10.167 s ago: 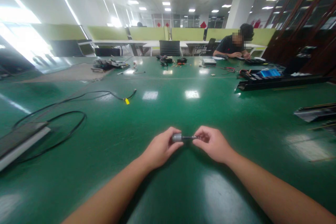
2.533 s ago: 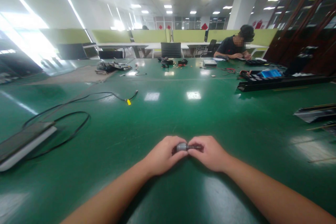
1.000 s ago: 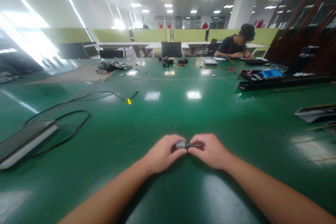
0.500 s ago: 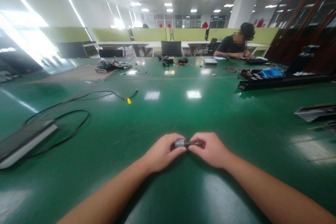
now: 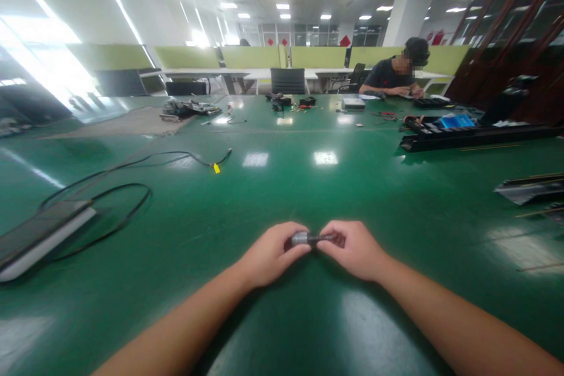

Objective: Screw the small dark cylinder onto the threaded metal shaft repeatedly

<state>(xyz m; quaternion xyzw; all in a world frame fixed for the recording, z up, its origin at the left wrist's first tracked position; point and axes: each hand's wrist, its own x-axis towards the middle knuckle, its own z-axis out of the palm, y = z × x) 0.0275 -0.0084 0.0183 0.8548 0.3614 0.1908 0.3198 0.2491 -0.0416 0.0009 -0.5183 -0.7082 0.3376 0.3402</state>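
Note:
A small grey cylindrical part with a thin dark shaft [image 5: 302, 238] lies level between my two hands, just over the green tabletop. My left hand [image 5: 274, 254] is closed around its thicker grey end, thumb in front and fingers behind. The thin dark end runs into the grip of my right hand [image 5: 355, 249], pinched between thumb and fingers. My fingers cover both ends of the part, so its exact kind is unclear.
A flat device [image 5: 46, 235] with a black cable [image 5: 132, 188] and yellow tag [image 5: 216, 168] lies left. Long black rails [image 5: 467, 138] and a blue item [image 5: 456, 121] stand right. Across the green table [image 5: 282, 194] sits another person [image 5: 390, 76], near electronics clutter [image 5: 189, 109].
Both hands stay almost where they were, still on the part. The thin shaft shows slightly more between them, and the fingers of my right hand have shifted a little.

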